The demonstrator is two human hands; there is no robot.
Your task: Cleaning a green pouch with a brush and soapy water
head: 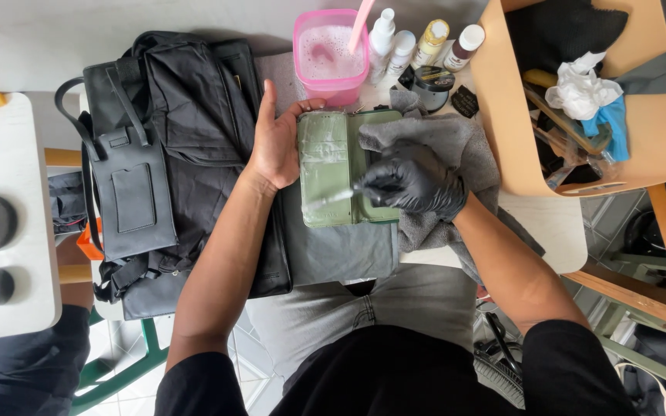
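item: green wallet [341, 166], long, laid open and flat on a grey cloth [456, 146] at the middle of the small white table [556, 223], its left half wet with pale foam.

left hand [277, 142]: bare, fingers spread, pressed against the wallet's left edge with the thumb over the top corner; it steadies the wallet and is not closed around it.

right hand [414, 181]: in a black glove, fingers closed on a small brush [331, 200] whose pale tip lies on the wallet's left panel.

surroundings: black bag [171, 146] with straps, just left of the wallet, touching the left forearm. pink tub [331, 54] of foamy water with a pink handle standing in it, just beyond the wallet. four small bottles [425, 42] in a row beside the tub. tan tray [657, 131] at right, holding a white rag, a blue cloth and dark items. side table [5, 192] at far left bearing a round dark pad and a small jar.
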